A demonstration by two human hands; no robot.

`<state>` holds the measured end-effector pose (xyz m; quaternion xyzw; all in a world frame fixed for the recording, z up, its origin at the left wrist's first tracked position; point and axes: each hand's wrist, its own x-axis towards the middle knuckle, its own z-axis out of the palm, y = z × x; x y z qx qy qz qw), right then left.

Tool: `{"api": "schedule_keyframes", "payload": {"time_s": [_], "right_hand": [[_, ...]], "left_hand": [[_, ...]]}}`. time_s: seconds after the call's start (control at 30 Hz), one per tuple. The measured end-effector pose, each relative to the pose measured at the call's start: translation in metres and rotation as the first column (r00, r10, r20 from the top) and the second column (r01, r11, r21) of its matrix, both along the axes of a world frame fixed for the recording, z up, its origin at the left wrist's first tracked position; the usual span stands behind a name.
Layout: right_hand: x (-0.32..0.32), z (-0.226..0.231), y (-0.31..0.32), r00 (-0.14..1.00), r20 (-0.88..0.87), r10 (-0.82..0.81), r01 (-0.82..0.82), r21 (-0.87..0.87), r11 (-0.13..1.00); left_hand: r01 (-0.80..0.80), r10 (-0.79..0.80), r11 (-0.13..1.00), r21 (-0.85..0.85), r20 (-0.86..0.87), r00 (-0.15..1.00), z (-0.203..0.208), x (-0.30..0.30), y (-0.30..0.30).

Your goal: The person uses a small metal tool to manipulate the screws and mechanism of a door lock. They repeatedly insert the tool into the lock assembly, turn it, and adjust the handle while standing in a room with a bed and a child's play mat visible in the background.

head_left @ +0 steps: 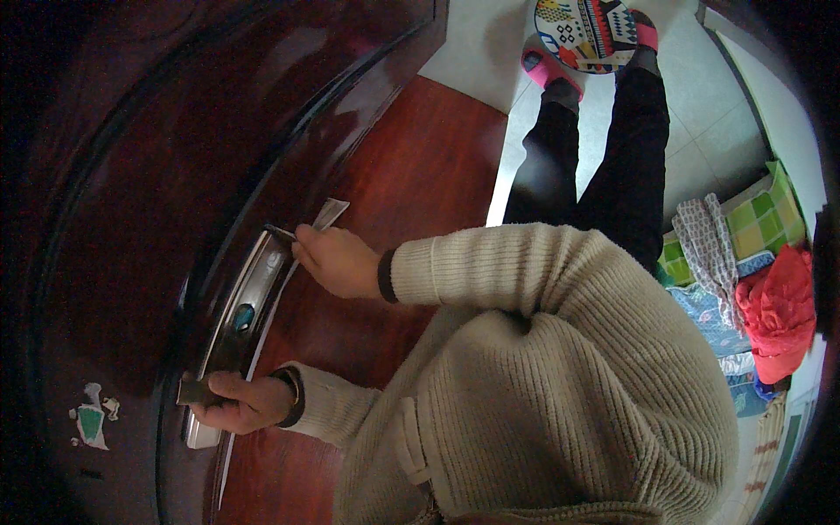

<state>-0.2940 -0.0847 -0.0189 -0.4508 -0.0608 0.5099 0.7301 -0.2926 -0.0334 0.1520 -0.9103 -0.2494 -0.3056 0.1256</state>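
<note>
My left hand point(248, 404) is closed around a dull, flat metal lever point(196, 390) at the lower end of a long silver lock plate point(229, 350). A teal oval point(244, 318) sits midway along this plate on the dark red-brown door. At the plate's upper end my right hand point(335, 262) is closed in a pinch on a thin piece with a pale, flat end point(332, 213). Its slim dark part points toward the plate's top end. I cannot tell what kind of thing it is.
A torn green-and-white sticker point(91, 423) marks the dark surface on the left. Ahead, a round patterned stool point(588, 35) stands between my pink slippers point(549, 73). Piled at the right are a red garment point(777, 311), a patterned scarf point(710, 249) and green checked cloth point(768, 212).
</note>
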Motion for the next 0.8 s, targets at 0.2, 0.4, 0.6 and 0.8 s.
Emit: {"api": "schedule_keyframes", "payload": {"time_s": [0.2, 0.4, 0.6, 0.8], "right_hand": [[-0.003, 0.002, 0.002, 0.999, -0.019, 0.046, -0.047, -0.024, 0.999], [-0.003, 0.005, 0.0, 0.999, -0.021, 0.026, -0.027, -0.056, 0.998], [0.0, 0.007, -0.005, 0.996, -0.092, 0.021, -0.025, -0.05, 0.998], [0.003, 0.001, -0.008, 0.993, -0.089, -0.081, 0.081, -0.003, 0.997]], "left_hand": [[0.024, -0.025, 1.0, -0.011, -0.046, 0.999, 0.001, 0.004, -0.001], [0.001, 0.0, 1.0, 0.008, -0.049, 0.999, -0.001, 0.008, -0.006], [-0.025, 0.027, 0.997, 0.078, -0.029, 0.999, -0.001, 0.008, -0.007], [-0.009, 0.013, 0.998, 0.063, -0.068, 0.998, -0.003, 0.013, -0.01]]}}
